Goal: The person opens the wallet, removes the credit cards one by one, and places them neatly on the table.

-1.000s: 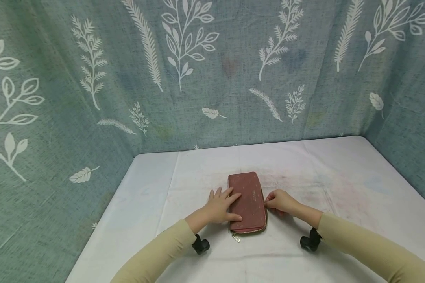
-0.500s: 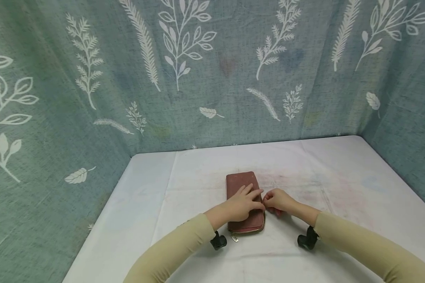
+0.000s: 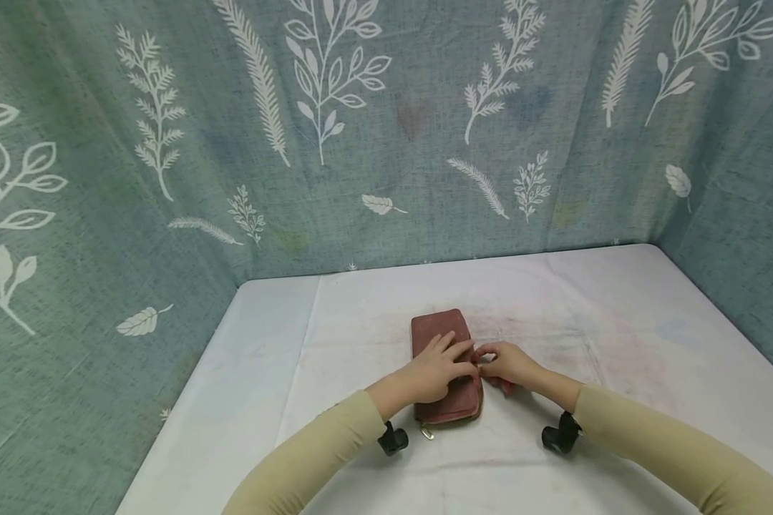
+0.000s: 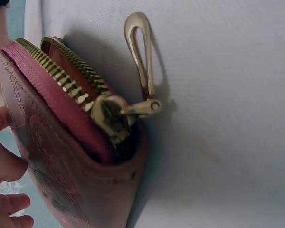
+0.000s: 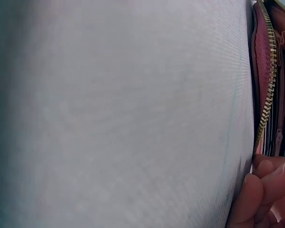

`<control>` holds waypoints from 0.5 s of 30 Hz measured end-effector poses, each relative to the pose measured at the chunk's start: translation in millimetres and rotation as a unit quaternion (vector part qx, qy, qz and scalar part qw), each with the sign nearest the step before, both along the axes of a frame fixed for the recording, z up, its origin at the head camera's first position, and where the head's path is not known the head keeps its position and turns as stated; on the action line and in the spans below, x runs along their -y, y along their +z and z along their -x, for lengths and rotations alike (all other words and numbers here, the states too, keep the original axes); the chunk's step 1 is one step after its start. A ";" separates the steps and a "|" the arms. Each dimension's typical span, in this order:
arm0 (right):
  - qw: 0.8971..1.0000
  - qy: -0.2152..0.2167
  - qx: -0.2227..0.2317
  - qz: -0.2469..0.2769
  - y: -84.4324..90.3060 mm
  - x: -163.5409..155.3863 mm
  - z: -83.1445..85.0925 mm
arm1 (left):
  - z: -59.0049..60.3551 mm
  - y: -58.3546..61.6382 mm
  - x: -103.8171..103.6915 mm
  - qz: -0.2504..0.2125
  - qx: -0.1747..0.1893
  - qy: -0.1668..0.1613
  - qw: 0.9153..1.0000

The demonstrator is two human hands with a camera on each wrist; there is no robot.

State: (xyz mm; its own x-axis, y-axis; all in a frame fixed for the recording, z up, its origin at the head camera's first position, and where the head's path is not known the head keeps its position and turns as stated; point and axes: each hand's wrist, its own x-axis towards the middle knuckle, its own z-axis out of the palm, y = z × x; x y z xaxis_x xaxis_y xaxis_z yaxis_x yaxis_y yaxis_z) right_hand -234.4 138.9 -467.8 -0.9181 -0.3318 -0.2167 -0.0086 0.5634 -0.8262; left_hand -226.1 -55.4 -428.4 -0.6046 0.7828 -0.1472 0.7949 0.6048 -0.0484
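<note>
The wallet [image 3: 444, 372] lies flat on the table [image 3: 618, 343], near the middle and just before me, its long side running away from me toward the back cloth wall [image 3: 386, 129]. My left hand [image 3: 434, 372] rests on top of the wallet, fingers reaching across to its right edge. My right hand [image 3: 505, 365] sits on the table just right of the wallet, fingertips at that same edge, touching my left fingers. The zipper pull [image 4: 140, 52] lies on the table at the wallet's near end. Cloth walls stand behind, left and right of the table
</note>
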 end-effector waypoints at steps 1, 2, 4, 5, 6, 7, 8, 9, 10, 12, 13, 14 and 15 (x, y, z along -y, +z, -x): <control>1.000 -0.003 0.001 0.000 0.4 -0.2 -0.4 | 0.0 0.7 1.2 -0.003 -0.002 -0.002 1.000; 1.000 -0.005 0.001 -0.002 0.6 -0.4 -0.7 | 0.1 1.1 2.6 -0.007 -0.005 -0.005 1.000; 1.000 -0.005 0.003 -0.003 0.6 -0.8 -1.0 | 0.5 2.2 5.4 -0.015 -0.013 -0.013 1.000; 1.000 -0.005 0.003 -0.004 0.6 -1.0 -1.0 | 0.5 2.9 7.0 -0.017 -0.020 -0.018 1.000; 1.000 -0.006 0.004 -0.004 0.4 -1.2 -1.0 | 0.7 3.9 8.6 -0.021 -0.028 -0.024 0.999; 1.000 -0.006 0.002 -0.007 0.5 -1.4 -1.2 | 0.8 5.0 10.3 -0.025 -0.036 -0.030 0.999; 1.000 -0.005 0.003 -0.005 0.2 -1.7 -1.0 | 0.9 6.3 12.4 -0.031 -0.044 -0.035 0.998; 1.000 -0.004 0.004 -0.003 0.1 -2.0 -1.0 | 1.2 7.5 14.7 -0.037 -0.052 -0.041 0.997; 1.000 -0.007 0.007 -0.001 0.1 -2.1 -0.8 | 1.4 8.8 17.3 -0.043 -0.059 -0.046 0.996; 1.000 -0.007 0.011 0.003 0.1 -2.5 -0.6 | 1.9 11.6 23.3 -0.059 -0.070 -0.054 0.994; 1.000 -0.005 0.011 0.003 0.0 -2.7 -0.5 | 2.1 12.6 26.7 -0.067 -0.073 -0.055 0.994; 1.000 -0.006 0.014 0.002 0.0 -2.6 -0.3 | 2.4 13.6 30.2 -0.075 -0.076 -0.057 0.993; 1.000 -0.008 0.015 -0.001 0.4 -2.4 -0.3 | 2.8 14.3 33.7 -0.085 -0.078 -0.058 0.992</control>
State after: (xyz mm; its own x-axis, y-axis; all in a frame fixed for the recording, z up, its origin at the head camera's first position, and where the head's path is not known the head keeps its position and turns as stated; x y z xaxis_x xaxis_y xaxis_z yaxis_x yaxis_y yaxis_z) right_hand -234.1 141.4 -467.4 -0.9162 -0.3167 -0.2455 0.0254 0.5657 -0.8242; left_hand -228.9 -89.1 -414.1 -0.5136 0.8542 0.0805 0.8507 0.5192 -0.0818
